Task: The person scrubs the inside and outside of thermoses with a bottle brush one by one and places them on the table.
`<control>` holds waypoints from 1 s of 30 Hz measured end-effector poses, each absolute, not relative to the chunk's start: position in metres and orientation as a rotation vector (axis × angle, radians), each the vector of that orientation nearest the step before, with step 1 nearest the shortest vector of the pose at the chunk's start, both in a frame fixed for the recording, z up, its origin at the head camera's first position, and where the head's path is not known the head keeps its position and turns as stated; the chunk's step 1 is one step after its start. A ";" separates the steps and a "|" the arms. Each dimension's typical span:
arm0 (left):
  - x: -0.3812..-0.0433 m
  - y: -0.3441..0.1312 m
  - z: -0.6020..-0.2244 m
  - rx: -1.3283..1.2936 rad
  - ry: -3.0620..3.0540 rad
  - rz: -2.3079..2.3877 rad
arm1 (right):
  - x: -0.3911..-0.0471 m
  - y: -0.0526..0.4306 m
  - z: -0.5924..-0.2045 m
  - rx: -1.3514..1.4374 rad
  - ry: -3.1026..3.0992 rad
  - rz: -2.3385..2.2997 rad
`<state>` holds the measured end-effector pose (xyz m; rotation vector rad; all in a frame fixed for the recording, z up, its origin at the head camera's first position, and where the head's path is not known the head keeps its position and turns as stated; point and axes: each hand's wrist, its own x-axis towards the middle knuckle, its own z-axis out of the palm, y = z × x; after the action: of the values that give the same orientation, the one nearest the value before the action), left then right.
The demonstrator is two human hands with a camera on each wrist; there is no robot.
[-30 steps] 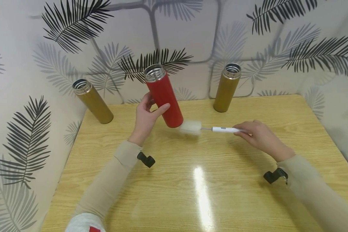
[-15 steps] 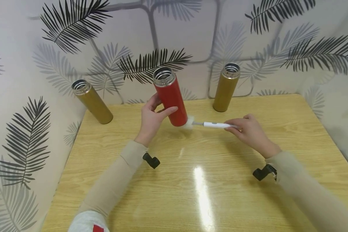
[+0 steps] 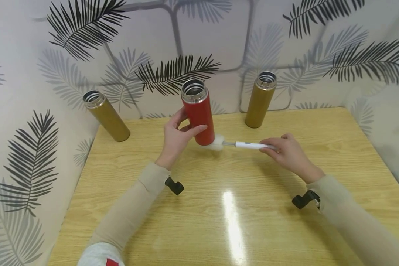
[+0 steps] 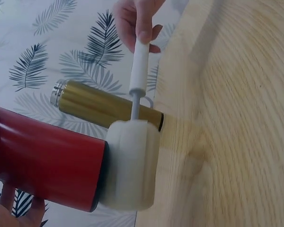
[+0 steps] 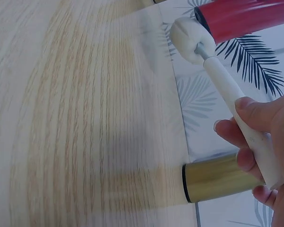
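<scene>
My left hand (image 3: 177,137) grips a red thermos bottle (image 3: 200,118) around its side; the bottle is lidless and tilts slightly, with its steel mouth up. In my right hand (image 3: 287,151) is the white handle of a bottle brush (image 3: 251,145), pinched between thumb and fingers. The brush's pale sponge head (image 4: 131,165) lies against the dark base of the red bottle in the left wrist view. From the right wrist view, the sponge head again meets the bottle's bottom edge, and my fingers wrap the handle.
Two gold thermos bottles without lids stand at the table's back: one gold bottle (image 3: 107,116) at the left corner, another gold bottle (image 3: 261,99) right of centre. Behind the wooden table (image 3: 199,221) rises a leaf-patterned backdrop (image 3: 212,44).
The red bottle has moved right and become more upright, its mouth turning toward the camera. My right hand has brought the brush left, and its head now sits at the bottle's base.
</scene>
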<state>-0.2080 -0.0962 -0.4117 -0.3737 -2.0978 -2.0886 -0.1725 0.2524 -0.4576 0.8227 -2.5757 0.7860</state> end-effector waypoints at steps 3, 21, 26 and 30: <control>-0.207 -0.093 -0.412 -0.409 -2.081 -2.109 | -0.173 0.248 -0.458 0.814 -2.587 0.804; -0.201 -0.089 -0.413 -0.358 -2.107 -2.084 | -0.170 0.254 -0.455 0.813 -2.572 0.816; -0.200 -0.084 -0.414 -0.356 -2.094 -2.089 | -0.169 0.248 -0.457 0.855 -2.542 0.832; -0.203 -0.088 -0.415 -0.294 -2.090 -2.073 | -0.168 0.252 -0.456 0.902 -2.501 0.816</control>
<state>-0.2034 -0.0884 -0.4150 -0.2941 -2.0896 -2.0729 -0.1676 0.2516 -0.4560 0.9024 -2.5013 0.8156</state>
